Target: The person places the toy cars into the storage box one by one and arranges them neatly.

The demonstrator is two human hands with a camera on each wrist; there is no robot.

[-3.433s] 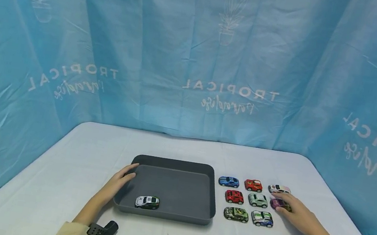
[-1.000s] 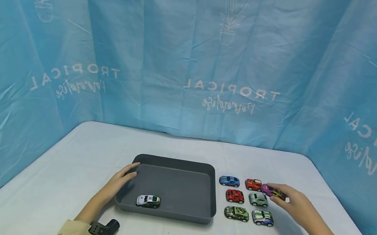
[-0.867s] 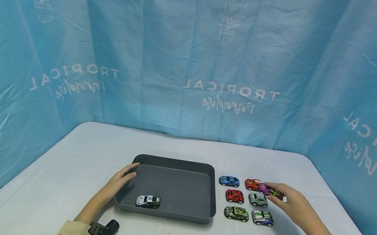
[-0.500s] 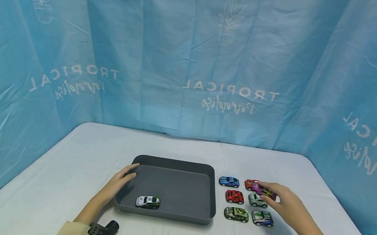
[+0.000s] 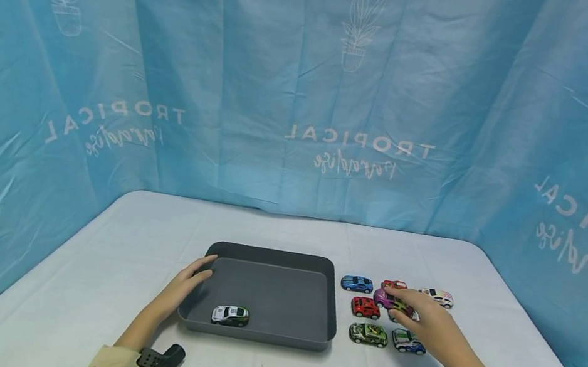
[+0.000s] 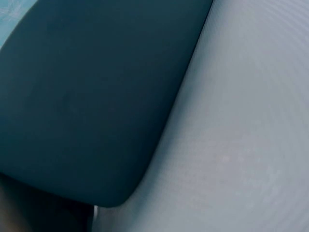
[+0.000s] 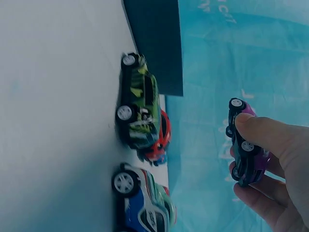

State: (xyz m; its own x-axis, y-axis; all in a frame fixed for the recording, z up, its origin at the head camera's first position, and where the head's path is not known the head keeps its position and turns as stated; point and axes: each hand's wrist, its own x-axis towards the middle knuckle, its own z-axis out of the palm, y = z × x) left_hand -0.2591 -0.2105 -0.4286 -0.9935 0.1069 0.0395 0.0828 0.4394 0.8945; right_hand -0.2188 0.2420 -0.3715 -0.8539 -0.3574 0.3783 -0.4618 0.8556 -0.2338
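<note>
My right hand (image 5: 431, 323) pinches a purple and yellow-green toy car (image 5: 387, 299) between thumb and fingers. In the right wrist view the purple toy car (image 7: 247, 147) hangs in the air, its wheels turned toward the table. It covers parts of the mint toy car (image 5: 392, 316) and the red toy car at the back (image 5: 394, 284). My left hand (image 5: 183, 286) rests on the left rim of a dark grey tray (image 5: 282, 338), fingers extended. A white and black toy car (image 5: 230, 315) sits inside, near the tray's front left corner.
Right of the tray stand a blue toy car (image 5: 356, 283), a red spotted one (image 5: 365, 307), a camouflage one (image 5: 368, 334), a white, green and blue one (image 5: 408, 341) and a white one (image 5: 439, 297). Blue curtains (image 5: 309, 84) enclose the white table (image 5: 102, 282).
The purple toy car has been lifted from its place at the right of the rows. My right hand has carried it left over the other cars. The left hand and tray stay put.
</note>
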